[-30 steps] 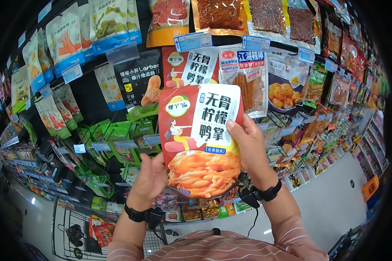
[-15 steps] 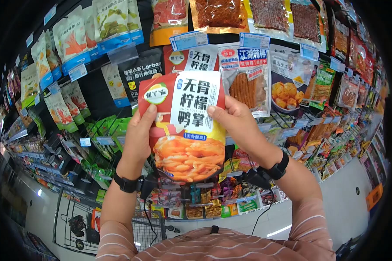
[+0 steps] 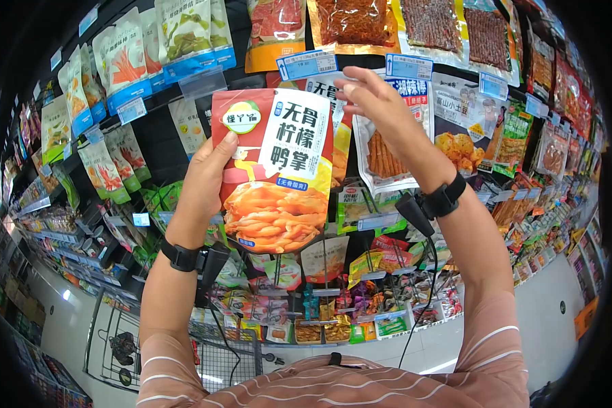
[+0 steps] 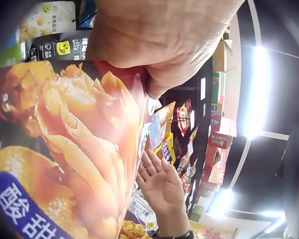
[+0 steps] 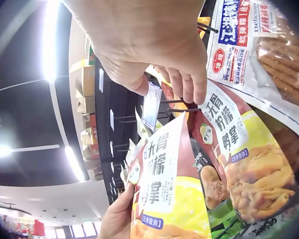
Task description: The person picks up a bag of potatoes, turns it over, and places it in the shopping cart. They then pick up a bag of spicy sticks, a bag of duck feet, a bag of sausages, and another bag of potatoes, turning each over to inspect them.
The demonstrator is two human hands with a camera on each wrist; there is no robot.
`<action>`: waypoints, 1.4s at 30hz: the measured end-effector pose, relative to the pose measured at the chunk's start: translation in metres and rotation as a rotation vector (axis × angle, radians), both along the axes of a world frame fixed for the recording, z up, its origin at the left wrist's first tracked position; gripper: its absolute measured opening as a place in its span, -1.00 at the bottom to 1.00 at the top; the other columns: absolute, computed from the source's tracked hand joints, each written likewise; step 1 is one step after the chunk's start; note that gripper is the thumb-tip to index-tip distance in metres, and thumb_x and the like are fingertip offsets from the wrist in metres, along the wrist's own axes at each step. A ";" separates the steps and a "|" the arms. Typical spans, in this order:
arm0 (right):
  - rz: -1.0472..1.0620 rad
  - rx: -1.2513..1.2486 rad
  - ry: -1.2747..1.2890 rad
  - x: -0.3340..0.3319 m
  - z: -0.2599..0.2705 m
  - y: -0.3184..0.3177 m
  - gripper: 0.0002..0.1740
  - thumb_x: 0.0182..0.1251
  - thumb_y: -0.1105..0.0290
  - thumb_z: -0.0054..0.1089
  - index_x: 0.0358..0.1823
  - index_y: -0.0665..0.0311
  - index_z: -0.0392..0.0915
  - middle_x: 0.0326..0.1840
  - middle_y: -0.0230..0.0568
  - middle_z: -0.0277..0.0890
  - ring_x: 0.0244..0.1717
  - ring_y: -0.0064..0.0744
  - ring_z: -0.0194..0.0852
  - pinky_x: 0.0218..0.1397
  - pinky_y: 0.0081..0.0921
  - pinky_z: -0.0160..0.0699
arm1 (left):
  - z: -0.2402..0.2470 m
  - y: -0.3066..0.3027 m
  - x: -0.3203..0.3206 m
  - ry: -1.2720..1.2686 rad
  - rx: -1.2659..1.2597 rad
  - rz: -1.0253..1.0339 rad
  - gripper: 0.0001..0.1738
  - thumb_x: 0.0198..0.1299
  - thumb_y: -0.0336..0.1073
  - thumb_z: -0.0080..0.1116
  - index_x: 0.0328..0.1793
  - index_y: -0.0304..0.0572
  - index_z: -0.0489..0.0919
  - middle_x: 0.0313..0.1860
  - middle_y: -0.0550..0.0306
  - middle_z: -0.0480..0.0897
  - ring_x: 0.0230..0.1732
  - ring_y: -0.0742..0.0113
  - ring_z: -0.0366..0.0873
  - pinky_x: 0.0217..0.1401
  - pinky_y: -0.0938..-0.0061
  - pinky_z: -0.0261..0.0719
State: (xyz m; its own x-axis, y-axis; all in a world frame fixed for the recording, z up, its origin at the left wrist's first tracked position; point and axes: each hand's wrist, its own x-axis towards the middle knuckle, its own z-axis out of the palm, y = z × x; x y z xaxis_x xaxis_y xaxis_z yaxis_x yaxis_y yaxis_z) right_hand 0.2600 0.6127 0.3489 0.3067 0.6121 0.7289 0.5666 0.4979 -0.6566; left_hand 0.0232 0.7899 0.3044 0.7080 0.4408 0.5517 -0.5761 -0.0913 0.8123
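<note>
My left hand [image 3: 207,180] grips the left edge of a red and yellow duck-feet snack pouch [image 3: 279,211], thumb on its front. The pouch is upright and faces me, a white text panel above a picture of orange duck feet. My right hand [image 3: 391,115] is raised at the shelf, fingers extended, holding nothing. In the right wrist view its fingertips are right at the top of a matching pouch [image 5: 259,184] hanging on a hook, beside a price tag [image 5: 152,107]. The left wrist view shows the open palm of that right hand [image 4: 162,191] beyond the held pouch.
A clear pack of brown sticks [image 3: 391,153] and a grey potato-snack pouch [image 3: 459,115] hang right of the matching pouch. White and blue pouches [image 3: 122,61] hang at upper left. Lower hooks carry many small bags. A wire shopping cart [image 3: 228,350] stands below on the left.
My right hand has let go of the held pouch and moved up to the hanging packs. My left hand keeps the pouch, which has shifted up and left.
</note>
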 end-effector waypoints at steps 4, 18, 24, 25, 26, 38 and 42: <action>0.035 0.023 -0.013 -0.006 0.013 0.003 -0.39 0.50 0.12 0.07 0.39 0.41 0.28 0.32 0.03 0.47 0.32 -0.20 0.47 0.35 -0.31 0.42 | -0.002 0.000 0.002 0.005 -0.001 -0.024 -0.58 0.50 -0.20 0.02 0.33 -0.33 0.42 0.13 -0.02 0.65 0.03 0.28 0.71 0.06 0.37 0.75; -0.039 0.119 -0.184 -0.013 0.033 -0.006 -0.51 0.55 0.16 -0.08 0.38 0.22 0.40 0.18 -0.10 0.60 0.19 -0.31 0.61 0.22 -0.41 0.51 | 0.003 0.012 0.036 -0.027 0.020 -0.110 -0.57 0.51 -0.19 0.00 0.36 -0.30 0.38 0.17 -0.03 0.63 0.08 0.26 0.69 0.12 0.34 0.73; -0.047 0.124 -0.200 -0.012 0.034 -0.005 -0.51 0.56 0.16 -0.07 0.38 0.25 0.40 0.23 -0.12 0.56 0.20 -0.30 0.60 0.25 -0.39 0.51 | 0.008 0.006 0.050 -0.083 -0.001 -0.136 -0.58 0.51 -0.21 -0.02 0.36 -0.31 0.40 0.14 -0.03 0.65 0.04 0.26 0.71 0.07 0.37 0.74; -0.045 0.125 -0.204 -0.010 0.034 -0.003 -0.51 0.56 0.16 -0.07 0.38 0.26 0.40 0.23 -0.12 0.56 0.20 -0.30 0.60 0.25 -0.39 0.51 | 0.008 0.006 0.053 -0.081 0.003 -0.130 -0.58 0.51 -0.21 -0.02 0.36 -0.31 0.40 0.15 -0.02 0.65 0.05 0.26 0.70 0.07 0.37 0.74; -0.044 0.125 -0.207 -0.009 0.033 -0.002 -0.51 0.56 0.17 -0.07 0.38 0.26 0.40 0.23 -0.13 0.56 0.20 -0.31 0.60 0.25 -0.39 0.51 | 0.009 0.007 0.055 -0.079 0.007 -0.125 -0.58 0.52 -0.21 -0.03 0.36 -0.31 0.40 0.15 -0.02 0.64 0.05 0.26 0.70 0.07 0.38 0.74; -0.044 0.113 -0.164 -0.002 0.030 0.007 -0.52 0.55 0.21 -0.07 0.35 0.34 0.40 0.21 -0.11 0.56 0.16 -0.31 0.62 0.23 -0.40 0.53 | 0.005 0.016 0.083 -0.085 -0.009 -0.171 -0.59 0.52 -0.23 -0.04 0.37 -0.30 0.38 0.15 -0.04 0.64 0.06 0.25 0.70 0.11 0.33 0.73; 0.007 0.114 -0.138 -0.003 0.035 0.010 -0.51 0.55 0.19 -0.07 0.33 0.37 0.41 0.14 -0.09 0.60 0.14 -0.32 0.63 0.21 -0.40 0.54 | 0.002 0.018 0.090 -0.079 -0.072 -0.211 -0.59 0.53 -0.22 -0.04 0.37 -0.27 0.38 0.19 -0.06 0.62 0.11 0.21 0.68 0.15 0.28 0.72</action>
State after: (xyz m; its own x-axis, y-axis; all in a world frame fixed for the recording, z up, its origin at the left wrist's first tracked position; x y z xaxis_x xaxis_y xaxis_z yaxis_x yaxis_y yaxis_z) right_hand 0.2574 0.6223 0.3840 0.1952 0.5250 0.8284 0.6434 0.5690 -0.5122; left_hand 0.1129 0.8082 0.3065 0.7446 0.3277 0.5816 -0.6382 0.0940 0.7641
